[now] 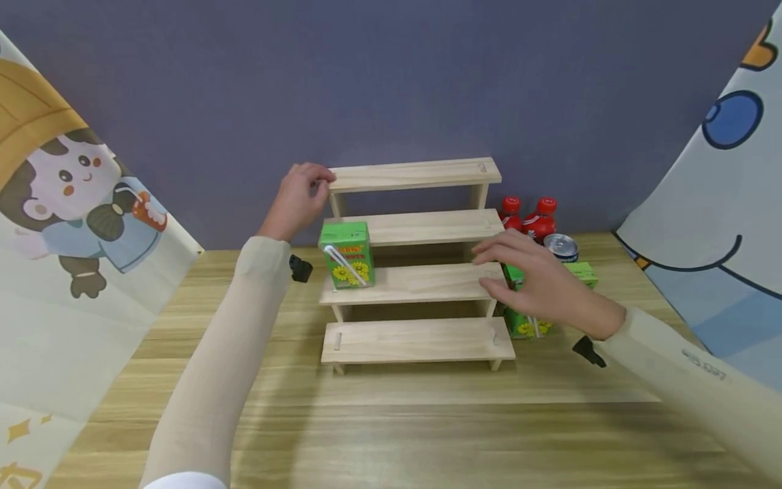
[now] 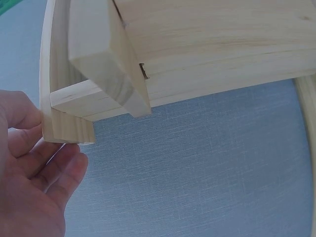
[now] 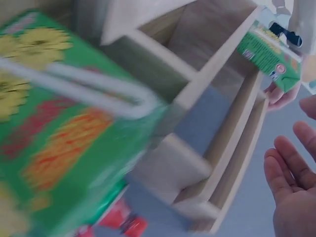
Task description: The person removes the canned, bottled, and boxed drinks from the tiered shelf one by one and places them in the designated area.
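Note:
A four-tier wooden step shelf (image 1: 421, 339) stands on the table. My left hand (image 1: 299, 197) holds the left end of its top board; in the left wrist view, the thumb and fingers pinch the board's end (image 2: 69, 127). On the left of the second tier from the bottom stands a green drink carton (image 1: 348, 258) with a straw on its front. My right hand (image 1: 537, 278) hovers by the shelf's right side, fingers spread and holding nothing. Below and partly behind it stands another green drink carton (image 1: 528, 326), seen large and blurred in the right wrist view.
Right of the shelf, two red-capped bottles (image 1: 540, 221), a can (image 1: 561, 247) and a further green carton (image 1: 583, 273) stand close together. A dark blue-grey wall (image 1: 391, 88) rises behind the shelf. Printed panels flank the wooden table (image 1: 391, 435).

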`<state>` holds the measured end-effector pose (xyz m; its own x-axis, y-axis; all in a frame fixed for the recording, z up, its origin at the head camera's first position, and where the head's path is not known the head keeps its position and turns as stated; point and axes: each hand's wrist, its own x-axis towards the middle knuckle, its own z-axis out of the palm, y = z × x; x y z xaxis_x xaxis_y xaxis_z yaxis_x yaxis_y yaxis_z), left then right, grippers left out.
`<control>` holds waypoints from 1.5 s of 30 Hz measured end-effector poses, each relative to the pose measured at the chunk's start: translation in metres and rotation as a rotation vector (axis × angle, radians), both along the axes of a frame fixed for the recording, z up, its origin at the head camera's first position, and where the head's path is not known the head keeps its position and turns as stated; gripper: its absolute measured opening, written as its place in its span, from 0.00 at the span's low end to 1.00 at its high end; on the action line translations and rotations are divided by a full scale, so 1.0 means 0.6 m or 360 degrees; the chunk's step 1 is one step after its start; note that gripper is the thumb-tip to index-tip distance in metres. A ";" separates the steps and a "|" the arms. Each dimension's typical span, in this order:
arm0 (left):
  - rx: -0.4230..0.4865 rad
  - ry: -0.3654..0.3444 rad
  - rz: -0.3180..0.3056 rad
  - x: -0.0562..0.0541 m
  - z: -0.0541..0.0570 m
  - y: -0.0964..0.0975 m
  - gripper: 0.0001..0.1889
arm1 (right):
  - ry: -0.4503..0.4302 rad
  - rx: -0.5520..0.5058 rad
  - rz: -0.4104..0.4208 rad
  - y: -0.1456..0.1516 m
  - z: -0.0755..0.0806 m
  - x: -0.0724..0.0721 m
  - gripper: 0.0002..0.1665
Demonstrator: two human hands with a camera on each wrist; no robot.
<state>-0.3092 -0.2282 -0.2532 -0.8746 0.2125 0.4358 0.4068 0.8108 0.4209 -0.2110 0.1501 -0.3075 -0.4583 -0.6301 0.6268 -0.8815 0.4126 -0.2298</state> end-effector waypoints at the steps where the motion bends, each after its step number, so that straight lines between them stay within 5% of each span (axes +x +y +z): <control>1: 0.0001 0.0001 0.0000 0.000 0.000 0.000 0.14 | -0.0016 0.0008 0.0019 -0.012 0.005 -0.004 0.18; 12: -0.0005 -0.0045 0.0002 -0.004 -0.001 0.002 0.14 | -0.0082 0.0197 0.0100 -0.164 0.070 -0.029 0.21; 23: -0.0025 -0.0044 -0.0014 -0.005 -0.003 0.002 0.14 | -0.0233 0.0429 0.0094 -0.256 0.093 -0.067 0.18; 33: -0.0036 -0.0001 -0.0005 -0.006 0.002 -0.005 0.15 | -0.0176 0.0357 0.0137 -0.267 0.088 -0.074 0.13; 45: -0.0028 -0.0034 0.0002 -0.002 0.005 -0.003 0.14 | -0.0057 0.0144 0.0177 -0.194 0.114 -0.058 0.12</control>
